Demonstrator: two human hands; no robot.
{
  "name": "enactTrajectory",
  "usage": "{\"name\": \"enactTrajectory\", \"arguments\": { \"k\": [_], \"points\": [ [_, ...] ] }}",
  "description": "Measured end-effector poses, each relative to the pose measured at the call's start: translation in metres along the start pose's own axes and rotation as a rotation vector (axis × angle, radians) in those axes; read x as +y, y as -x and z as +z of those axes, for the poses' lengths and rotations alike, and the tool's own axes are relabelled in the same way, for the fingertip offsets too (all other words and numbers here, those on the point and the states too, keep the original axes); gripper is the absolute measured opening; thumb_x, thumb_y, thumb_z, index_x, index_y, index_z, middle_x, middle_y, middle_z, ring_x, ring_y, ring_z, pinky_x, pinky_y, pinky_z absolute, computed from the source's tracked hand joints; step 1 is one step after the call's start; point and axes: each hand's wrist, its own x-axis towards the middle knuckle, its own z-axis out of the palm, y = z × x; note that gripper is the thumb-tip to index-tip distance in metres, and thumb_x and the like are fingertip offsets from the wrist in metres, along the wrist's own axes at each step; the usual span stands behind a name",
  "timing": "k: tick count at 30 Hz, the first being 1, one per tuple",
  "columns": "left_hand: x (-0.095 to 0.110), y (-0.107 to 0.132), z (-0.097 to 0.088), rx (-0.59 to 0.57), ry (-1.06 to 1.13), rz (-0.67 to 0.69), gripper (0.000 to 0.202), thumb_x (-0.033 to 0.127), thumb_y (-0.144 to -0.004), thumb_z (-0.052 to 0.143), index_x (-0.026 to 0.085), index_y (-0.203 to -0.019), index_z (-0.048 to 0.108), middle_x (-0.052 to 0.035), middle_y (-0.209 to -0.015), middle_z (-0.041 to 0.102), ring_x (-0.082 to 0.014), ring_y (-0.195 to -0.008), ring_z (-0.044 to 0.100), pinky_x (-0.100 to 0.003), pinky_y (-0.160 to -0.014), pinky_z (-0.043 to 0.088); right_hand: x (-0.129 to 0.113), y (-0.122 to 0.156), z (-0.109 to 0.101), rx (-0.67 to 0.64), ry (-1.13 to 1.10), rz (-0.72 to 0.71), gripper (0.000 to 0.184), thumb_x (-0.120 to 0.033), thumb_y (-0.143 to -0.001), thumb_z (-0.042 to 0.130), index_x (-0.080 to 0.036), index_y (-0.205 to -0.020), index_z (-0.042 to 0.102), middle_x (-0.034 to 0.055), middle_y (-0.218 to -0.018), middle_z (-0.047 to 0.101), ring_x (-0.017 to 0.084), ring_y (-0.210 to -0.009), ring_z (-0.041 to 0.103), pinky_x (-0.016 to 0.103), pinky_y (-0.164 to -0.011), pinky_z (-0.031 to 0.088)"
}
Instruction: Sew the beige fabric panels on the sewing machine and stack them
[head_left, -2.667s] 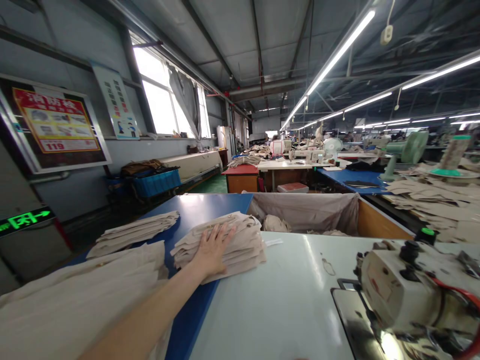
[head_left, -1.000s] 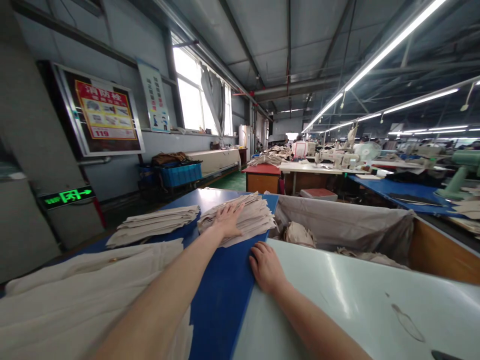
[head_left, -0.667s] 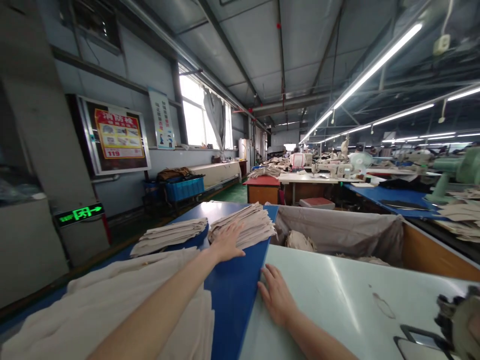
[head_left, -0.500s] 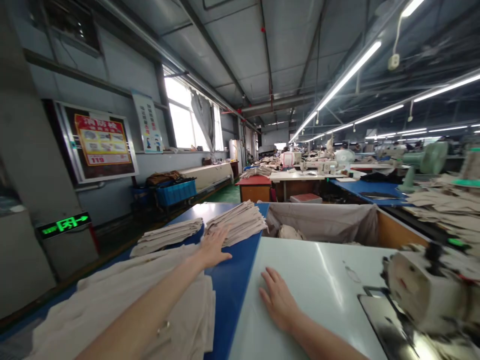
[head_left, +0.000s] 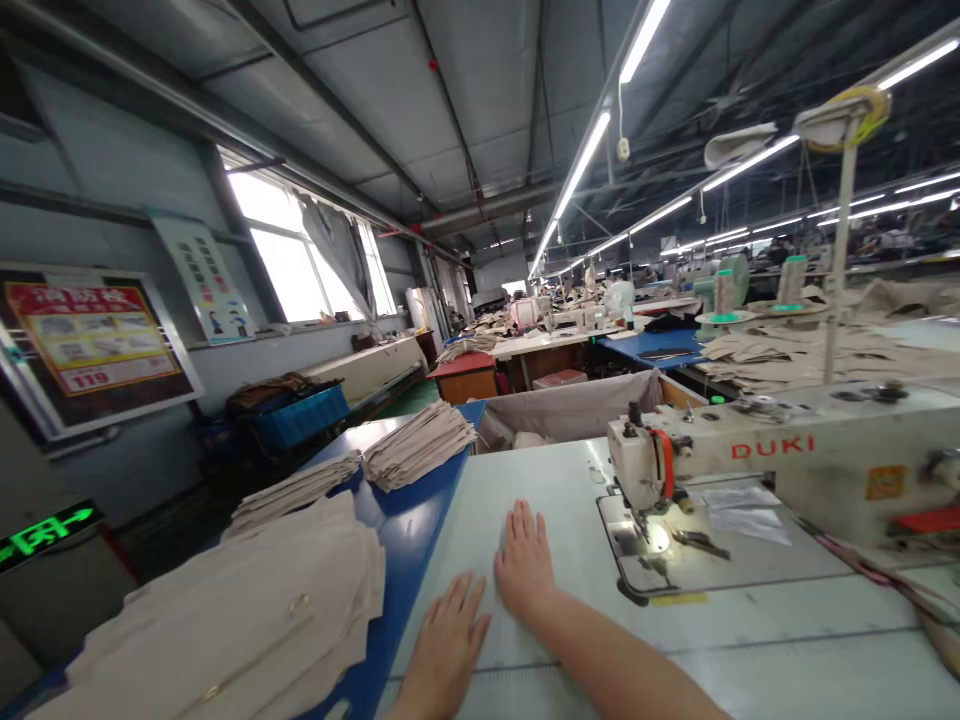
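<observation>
Trouble could come from the sewing machine (head_left: pixel 787 455): your right hand (head_left: pixel 523 565) lies flat, spread and empty on the pale tabletop (head_left: pixel 555 480), near the lit needle plate (head_left: pixel 651 540), and a careless slide right might catch a finger. Your left hand (head_left: pixel 446 640), equally open and empty, rests just beside it, with the cloth pile (head_left: pixel 247 620) near its left.

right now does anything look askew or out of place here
Nothing spilled or broken. The far stack of beige pieces is fanned out, not squared, and the window curtain hangs crooked, bunched to one side.
</observation>
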Motion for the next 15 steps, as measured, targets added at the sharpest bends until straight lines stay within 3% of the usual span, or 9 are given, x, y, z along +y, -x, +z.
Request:
{"name": "enactTrajectory", "arguments": {
  "k": [8, 12, 15],
  "points": [
    [-0.01, 0.001, 0.006, 0.037, 0.04, 0.003, 0.05, 0.039, -0.098, 0.032, 0.025, -0.146, 0.038, -0.0048, -0.152, 0.035, -0.0231, -0.139, 0.033, -0.043, -0.114, 0.031, 0.004, -0.01, -0.001, -0.072, -0.051, -0.098, 0.062, -0.03, -0.095, 0.038, 0.0, -0.147, 0.027, 0.0189, -0.156, 0.007, 0.027, -0.146, -0.002, 0.05, -0.117, -0.002],
    [-0.016, 0.001, 0.015, 0.036, 0.059, 0.034, 0.05, 0.042, -0.098, 0.033, 0.028, -0.146, 0.037, -0.0058, -0.151, 0.036, -0.0248, -0.138, 0.037, -0.045, -0.111, 0.035, 0.008, -0.047, 0.016, -0.08, -0.021, -0.148, 0.062, -0.026, -0.092, 0.042, 0.0, -0.147, 0.03, 0.02, -0.156, 0.011, 0.028, -0.146, 0.002, 0.05, -0.116, -0.004],
    [-0.025, -0.003, 0.039, -0.003, 0.063, 0.085, 0.054, 0.048, -0.095, 0.039, 0.032, -0.146, 0.036, -0.0059, -0.149, 0.037, -0.0288, -0.135, 0.041, -0.047, -0.107, 0.042, 0.007, -0.089, 0.038, -0.09, -0.006, -0.037, 0.057, -0.024, -0.092, 0.041, -0.002, -0.144, 0.038, 0.0206, -0.155, 0.021, 0.03, -0.146, 0.011, 0.051, -0.116, 0.002]
  ]
}}
